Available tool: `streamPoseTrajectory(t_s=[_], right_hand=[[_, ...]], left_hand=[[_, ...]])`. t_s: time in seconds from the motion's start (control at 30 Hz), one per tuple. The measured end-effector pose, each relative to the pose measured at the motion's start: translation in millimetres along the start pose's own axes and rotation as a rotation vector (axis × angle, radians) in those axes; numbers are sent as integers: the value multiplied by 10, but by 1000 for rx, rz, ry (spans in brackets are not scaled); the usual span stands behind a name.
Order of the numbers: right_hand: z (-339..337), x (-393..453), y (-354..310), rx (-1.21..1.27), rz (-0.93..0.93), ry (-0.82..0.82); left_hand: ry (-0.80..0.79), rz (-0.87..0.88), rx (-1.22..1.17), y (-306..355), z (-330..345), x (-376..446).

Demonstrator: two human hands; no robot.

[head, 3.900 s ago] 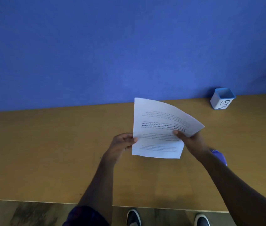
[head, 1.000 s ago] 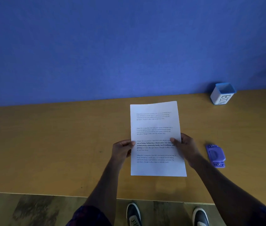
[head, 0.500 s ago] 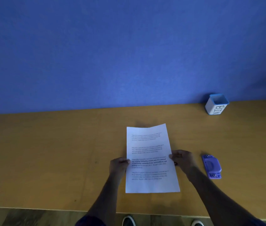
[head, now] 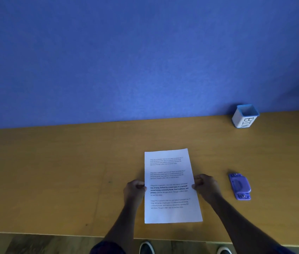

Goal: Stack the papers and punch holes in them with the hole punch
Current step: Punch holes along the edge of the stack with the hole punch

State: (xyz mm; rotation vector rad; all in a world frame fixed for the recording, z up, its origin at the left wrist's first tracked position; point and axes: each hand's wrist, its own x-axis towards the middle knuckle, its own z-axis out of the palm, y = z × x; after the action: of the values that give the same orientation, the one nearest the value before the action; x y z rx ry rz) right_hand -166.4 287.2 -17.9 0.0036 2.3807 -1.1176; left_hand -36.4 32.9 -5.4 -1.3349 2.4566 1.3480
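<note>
A stack of white printed papers (head: 170, 186) lies flat on the wooden desk (head: 53, 180), long side running away from me. My left hand (head: 135, 189) has curled fingers against the stack's left edge. My right hand (head: 206, 184) has curled fingers against the right edge. Whether either hand pinches the sheets or only touches the edges is not plain. A purple hole punch (head: 239, 186) lies on the desk to the right of my right hand, untouched.
A small white cup with a blue rim, lettered BIN (head: 244, 116), stands at the back right against the blue wall (head: 126, 61). The desk's front edge runs just below the papers, with my shoes and the floor beneath.
The papers were held up and curved, then laid flat on the desk. Both hands slid from on top of the sheets to their side edges. The camera view tilted upward.
</note>
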Motion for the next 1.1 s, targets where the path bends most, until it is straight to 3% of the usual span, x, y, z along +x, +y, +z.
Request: streamPoseTrajectory(t_s=[0.23,0.4,0.5,0.6,0.97,1.1], right_hand=[[34,-65,6,-254,-78,4],[11,-121,12,-503,-188,24],[-10,-155,85,-560,-311,-6],[-25,-181,131,-692,-385,-66],[-60,-219,211,-724,-469,-75],[-151,-243,366,-700,-585,133]], left_hand=[[37,67,80,44,38,-40],[42,200,295,11,63,-70],[-10,340,492,-30,64,-119],[-81,372,606,-79,73,-148],[-54,436,677,-2,137,-179],[-39,555,751,95,233,-171]])
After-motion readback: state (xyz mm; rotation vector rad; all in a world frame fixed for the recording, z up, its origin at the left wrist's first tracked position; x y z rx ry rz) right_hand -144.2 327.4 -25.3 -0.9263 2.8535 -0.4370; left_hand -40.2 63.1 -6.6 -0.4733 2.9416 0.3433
